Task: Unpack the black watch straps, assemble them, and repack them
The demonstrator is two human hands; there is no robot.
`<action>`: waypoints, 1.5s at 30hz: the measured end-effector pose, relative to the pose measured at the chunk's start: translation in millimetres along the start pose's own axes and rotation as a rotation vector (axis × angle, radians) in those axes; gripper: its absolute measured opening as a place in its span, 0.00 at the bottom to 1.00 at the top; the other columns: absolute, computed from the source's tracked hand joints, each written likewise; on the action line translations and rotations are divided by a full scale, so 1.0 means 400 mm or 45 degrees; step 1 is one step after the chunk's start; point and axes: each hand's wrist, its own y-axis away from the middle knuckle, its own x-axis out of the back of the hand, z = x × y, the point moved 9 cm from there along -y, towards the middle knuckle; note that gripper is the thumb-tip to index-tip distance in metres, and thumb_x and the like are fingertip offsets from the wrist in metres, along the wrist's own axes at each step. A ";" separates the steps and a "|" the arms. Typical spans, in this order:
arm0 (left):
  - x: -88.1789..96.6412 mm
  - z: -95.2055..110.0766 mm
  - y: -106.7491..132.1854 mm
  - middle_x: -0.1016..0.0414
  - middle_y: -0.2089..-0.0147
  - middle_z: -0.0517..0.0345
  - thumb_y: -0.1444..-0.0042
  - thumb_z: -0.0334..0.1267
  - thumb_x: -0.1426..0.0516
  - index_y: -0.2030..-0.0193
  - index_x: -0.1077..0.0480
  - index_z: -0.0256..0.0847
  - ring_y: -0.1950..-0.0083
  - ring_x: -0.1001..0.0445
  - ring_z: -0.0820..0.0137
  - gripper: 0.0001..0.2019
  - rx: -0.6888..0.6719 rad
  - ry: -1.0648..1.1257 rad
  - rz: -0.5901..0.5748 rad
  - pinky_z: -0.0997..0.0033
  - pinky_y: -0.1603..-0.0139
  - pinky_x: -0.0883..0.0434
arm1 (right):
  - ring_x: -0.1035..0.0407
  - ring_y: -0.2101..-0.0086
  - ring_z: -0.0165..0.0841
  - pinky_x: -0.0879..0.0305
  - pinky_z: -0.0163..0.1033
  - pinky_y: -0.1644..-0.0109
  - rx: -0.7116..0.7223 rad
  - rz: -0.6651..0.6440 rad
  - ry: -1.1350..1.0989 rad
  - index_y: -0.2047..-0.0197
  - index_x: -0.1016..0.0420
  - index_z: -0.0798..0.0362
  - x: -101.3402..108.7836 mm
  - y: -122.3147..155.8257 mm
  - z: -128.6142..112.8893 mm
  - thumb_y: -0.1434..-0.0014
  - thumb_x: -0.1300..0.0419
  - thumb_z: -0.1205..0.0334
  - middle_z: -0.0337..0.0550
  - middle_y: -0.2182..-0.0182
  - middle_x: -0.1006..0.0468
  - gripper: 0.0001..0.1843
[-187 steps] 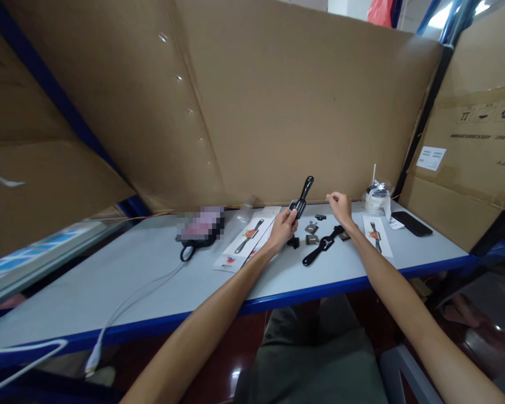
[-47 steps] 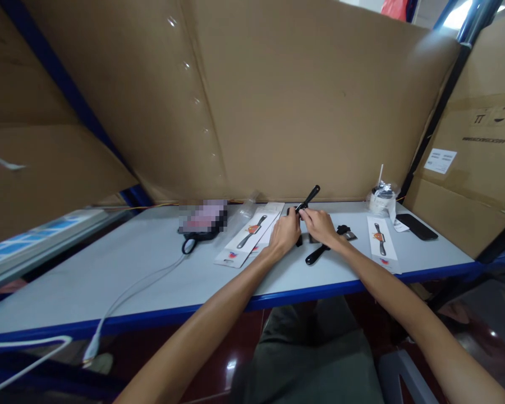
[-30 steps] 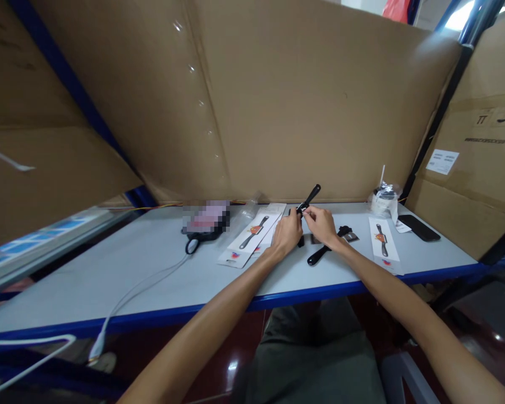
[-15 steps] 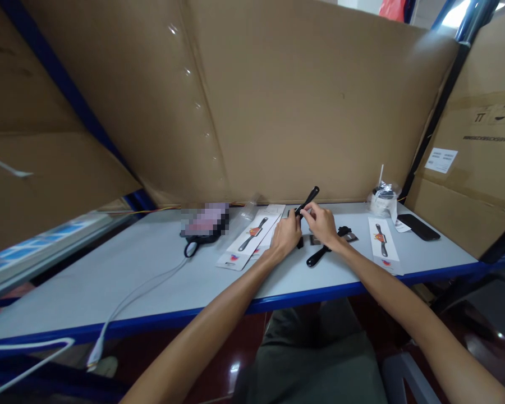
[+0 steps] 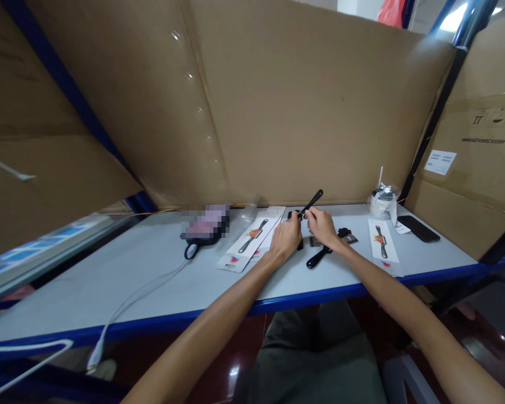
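Black tool (image 5: 312,202): glossy and slim, its visible handle swelling to a rounded tip; tilted, the tip pointing up toward the tabletop's back right corner; a bright metallic glint shows at its middle, the rest covered by fingers.
Tool's place: between the two hands, near the back edge of the grey tabletop (image 5: 160,297), right of centre.
Left hand (image 5: 287,234): closed around the tool's near portion.
Right hand (image 5: 321,225): fingertips bunched at the tool's middle, by the glint; whether they pinch the tool or a small part cannot be told.
Second black tool (image 5: 317,258): lying toward the front edge, below the right wrist, which hides part of it.
Small dark pieces (image 5: 315,241): on the tabletop between the hands, too small to make out.
Printed cards: an overlapping pair (image 5: 252,238) left of the left hand, and a single card (image 5: 380,241) near the front edge, right of the right hand; each shows a pictured black-handled tool.
Phone (image 5: 418,228): dark, near the right edge.
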 end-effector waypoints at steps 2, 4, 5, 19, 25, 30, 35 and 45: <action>0.003 0.004 0.001 0.19 0.57 0.42 0.27 0.37 0.56 0.43 0.36 0.39 0.57 0.19 0.54 0.13 -0.031 -0.019 0.014 0.62 0.59 0.32 | 0.30 0.78 0.31 0.40 0.33 0.69 -0.101 -0.098 -0.190 0.68 0.28 0.51 -0.031 -0.003 0.023 0.28 0.52 0.62 0.36 0.80 0.25 0.18; 0.006 0.003 0.000 0.19 0.57 0.42 0.27 0.37 0.57 0.44 0.36 0.39 0.58 0.19 0.55 0.13 -0.034 -0.004 0.027 0.63 0.60 0.33 | 0.32 0.80 0.30 0.40 0.33 0.70 -0.122 -0.116 -0.236 0.68 0.28 0.51 -0.043 -0.001 0.029 0.30 0.51 0.63 0.35 0.80 0.25 0.16; 0.007 0.000 -0.001 0.19 0.58 0.42 0.27 0.37 0.57 0.44 0.36 0.39 0.58 0.19 0.55 0.13 -0.022 0.008 0.034 0.63 0.61 0.33 | 0.30 0.78 0.31 0.40 0.33 0.69 -0.087 -0.082 -0.188 0.66 0.28 0.51 -0.038 0.001 0.023 0.30 0.49 0.63 0.35 0.79 0.25 0.13; -0.013 -0.011 -0.017 0.18 0.57 0.43 0.28 0.39 0.56 0.44 0.32 0.39 0.54 0.19 0.55 0.15 0.007 0.218 -0.001 0.64 0.58 0.33 | 0.27 0.72 0.32 0.37 0.34 0.63 -0.046 0.028 -0.042 0.68 0.26 0.51 0.001 0.002 0.008 0.31 0.44 0.59 0.37 0.76 0.22 0.14; -0.015 -0.010 -0.013 0.19 0.59 0.44 0.28 0.40 0.56 0.45 0.31 0.40 0.55 0.20 0.55 0.16 0.001 0.217 -0.020 0.64 0.57 0.33 | 0.36 0.84 0.27 0.40 0.31 0.76 -0.276 -0.109 -0.524 0.70 0.29 0.52 -0.046 -0.002 0.055 0.32 0.48 0.60 0.33 0.81 0.27 0.15; -0.016 -0.010 -0.013 0.19 0.60 0.44 0.27 0.40 0.56 0.47 0.30 0.41 0.55 0.19 0.56 0.16 0.010 0.219 -0.026 0.64 0.58 0.34 | 0.40 0.87 0.25 0.46 0.29 0.82 -0.434 -0.220 -0.699 0.70 0.29 0.53 -0.077 0.003 0.077 0.32 0.48 0.61 0.32 0.83 0.30 0.15; -0.020 -0.012 -0.014 0.19 0.60 0.44 0.27 0.40 0.57 0.48 0.30 0.41 0.55 0.19 0.56 0.16 0.016 0.206 -0.039 0.65 0.58 0.33 | 0.34 0.83 0.28 0.41 0.31 0.75 -0.291 -0.174 -0.326 0.69 0.27 0.52 -0.057 0.002 0.067 0.28 0.50 0.59 0.34 0.82 0.27 0.18; -0.022 -0.022 -0.020 0.19 0.57 0.42 0.29 0.36 0.55 0.48 0.30 0.39 0.53 0.19 0.57 0.14 0.042 0.204 -0.028 0.65 0.57 0.32 | 0.23 0.65 0.37 0.41 0.35 0.63 -0.048 -0.046 0.327 0.51 0.24 0.47 0.004 0.016 -0.002 0.34 0.37 0.52 0.39 0.69 0.17 0.12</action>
